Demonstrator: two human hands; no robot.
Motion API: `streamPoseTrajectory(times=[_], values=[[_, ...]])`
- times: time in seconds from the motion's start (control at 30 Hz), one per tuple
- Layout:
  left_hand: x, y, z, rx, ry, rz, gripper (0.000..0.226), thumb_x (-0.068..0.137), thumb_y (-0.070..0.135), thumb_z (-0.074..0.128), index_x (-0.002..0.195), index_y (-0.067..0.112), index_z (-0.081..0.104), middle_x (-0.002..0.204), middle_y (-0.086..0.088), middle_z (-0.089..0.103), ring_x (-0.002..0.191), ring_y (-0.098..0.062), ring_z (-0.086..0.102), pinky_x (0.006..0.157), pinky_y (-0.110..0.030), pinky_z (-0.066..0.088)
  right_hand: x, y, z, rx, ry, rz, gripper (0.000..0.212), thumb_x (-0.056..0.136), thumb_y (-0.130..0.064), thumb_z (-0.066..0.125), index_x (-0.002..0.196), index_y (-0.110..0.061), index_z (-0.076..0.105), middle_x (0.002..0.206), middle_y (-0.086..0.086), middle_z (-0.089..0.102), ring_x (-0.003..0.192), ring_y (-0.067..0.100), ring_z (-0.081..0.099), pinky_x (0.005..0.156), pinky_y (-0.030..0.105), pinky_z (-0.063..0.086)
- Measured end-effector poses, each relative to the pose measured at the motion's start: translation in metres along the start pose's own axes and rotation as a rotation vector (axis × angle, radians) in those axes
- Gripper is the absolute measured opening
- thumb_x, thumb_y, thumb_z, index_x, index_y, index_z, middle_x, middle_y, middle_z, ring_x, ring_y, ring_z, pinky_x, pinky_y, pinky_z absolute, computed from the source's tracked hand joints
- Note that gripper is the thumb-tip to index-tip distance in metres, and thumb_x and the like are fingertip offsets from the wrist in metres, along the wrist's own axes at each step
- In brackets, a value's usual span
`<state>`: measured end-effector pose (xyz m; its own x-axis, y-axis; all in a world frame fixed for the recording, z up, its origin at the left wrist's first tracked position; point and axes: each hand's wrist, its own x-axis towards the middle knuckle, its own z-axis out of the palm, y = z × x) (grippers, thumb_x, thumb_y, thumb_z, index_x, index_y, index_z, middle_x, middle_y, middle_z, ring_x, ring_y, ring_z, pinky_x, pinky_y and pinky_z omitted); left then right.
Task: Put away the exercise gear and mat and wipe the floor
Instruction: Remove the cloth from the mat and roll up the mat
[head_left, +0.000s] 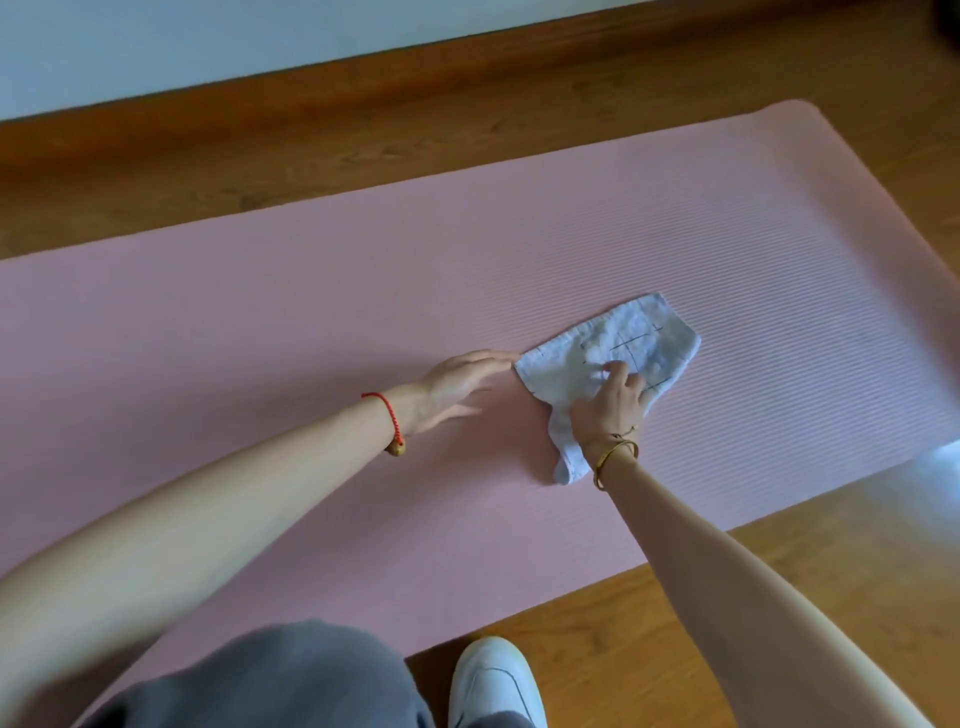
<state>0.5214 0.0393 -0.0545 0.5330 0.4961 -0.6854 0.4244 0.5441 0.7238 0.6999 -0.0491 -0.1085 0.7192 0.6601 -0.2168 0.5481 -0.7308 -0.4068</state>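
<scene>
A pink mat is lying unrolled and flat on the wooden floor, its long axis running from the left of the view toward the upper right, roughly alongside the brown skirting board at the foot of the pale wall. Its surface is showing fine parallel ribs running along its length, and the far right end is finishing in rounded corners. The material is looking soft and foam-like.

On the right half of the mat a white cloth is lying crumpled. It is looking like nubbly terry, with thin dark lines crossing it in a grid. It is spreading wide toward the upper right and tapering into a narrow tail pointing down toward the person.

The right hand is pressing down on the cloth, its fingers curling into the fabric and bunching it. A gold bangle is sitting on that wrist. The left hand is resting flat on the bare mat, fingers released and stretched out together, their tips just beside the cloth's left corner; whether they are touching it is unclear. A red cord bracelet is circling that wrist.

At the bottom, a knee in grey fabric is overlapping the mat's near edge, and a white shoe is standing on the floor beside it.
</scene>
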Motion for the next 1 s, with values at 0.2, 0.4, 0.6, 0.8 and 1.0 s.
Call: streamPoseTrajectory(times=[0.2,0.4,0.6,0.8,1.0], values=[[-0.023,0.0,0.001,-0.007,0.046,0.099,0.036,0.104,0.028,0.047,0.139,0.025,0.055,0.139,0.009,0.049,0.137,-0.019,0.046,0.116,-0.048,0.038,0.008,0.002,-0.015,0.036,-0.136,-0.16,0.04,0.078,0.004,0.054,0.118,-0.001,0.053,0.111,0.019,0.057,0.099,0.035,0.056,0.073,0.03,0.037],[-0.043,-0.013,-0.006,0.112,0.069,0.171,0.06,0.093,0.025,0.068,0.146,0.037,0.043,0.153,0.01,0.04,0.136,-0.012,0.044,0.106,-0.036,0.043,-0.012,-0.04,-0.024,0.325,-0.237,-0.037,0.021,0.086,-0.005,0.052,0.09,0.005,0.07,0.077,0.019,0.066,0.071,0.015,0.054,0.064,0.032,0.05],[-0.074,-0.022,-0.037,0.176,0.124,0.411,0.076,0.085,-0.005,0.071,0.125,0.052,0.041,0.123,0.015,0.06,0.111,0.002,0.06,0.086,-0.015,0.05,-0.051,-0.123,-0.028,0.91,-0.682,-0.038,0.016,0.093,-0.001,0.049,0.091,0.004,0.065,0.078,0.014,0.062,0.074,0.022,0.064,0.076,0.037,0.059],[-0.114,-0.028,-0.114,0.149,0.41,0.439,0.04,0.087,0.005,0.063,0.122,0.024,0.061,0.104,0.018,0.07,0.097,0.002,0.065,0.076,-0.005,0.047,-0.077,-0.189,-0.007,0.971,-0.962,-0.217,0.019,0.093,-0.001,0.051,0.106,0.002,0.065,0.097,0.017,0.065,0.092,0.025,0.066,0.09,0.041,0.056],[-0.171,-0.067,-0.177,-0.071,0.664,0.324,0.029,0.098,0.014,0.058,0.121,0.031,0.055,0.117,0.007,0.068,0.112,-0.012,0.065,0.089,-0.024,0.052,-0.11,-0.251,0.038,0.807,-1.004,-0.373,0.03,0.081,-0.018,0.058,0.109,-0.014,0.067,0.109,-0.003,0.065,0.097,0.014,0.058,0.082,0.028,0.049]])
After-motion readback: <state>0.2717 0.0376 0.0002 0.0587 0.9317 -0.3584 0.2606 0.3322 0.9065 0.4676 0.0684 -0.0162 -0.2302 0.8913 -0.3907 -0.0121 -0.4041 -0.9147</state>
